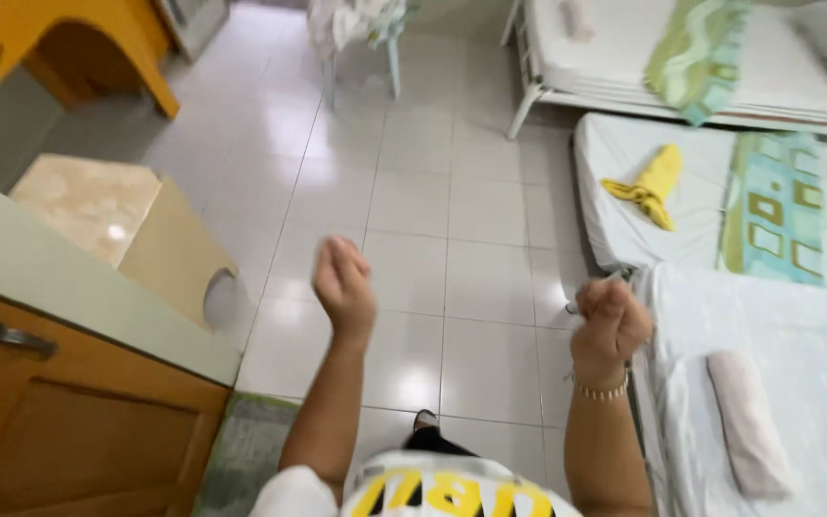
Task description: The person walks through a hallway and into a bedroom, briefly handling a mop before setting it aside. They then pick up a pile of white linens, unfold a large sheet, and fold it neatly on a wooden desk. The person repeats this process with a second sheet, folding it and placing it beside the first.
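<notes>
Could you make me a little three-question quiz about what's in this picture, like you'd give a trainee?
1. True or false: the yellow towel lies on the floor.
2. Which hand wears a beaded bracelet: A) left hand B) right hand?
3. What colour is the rolled towel on the nearest mattress?

Key: 1 false, it lies on a mattress; 2 B; 3 pale pink.

Floor tiles (413,201) glossy, reflective, centre frame. Door (69,431) lower left varnished wood, metal handle (2,335). Mattress sheets (768,402) right matt cloth. Yellow towel (651,187) soft cloth.
</notes>
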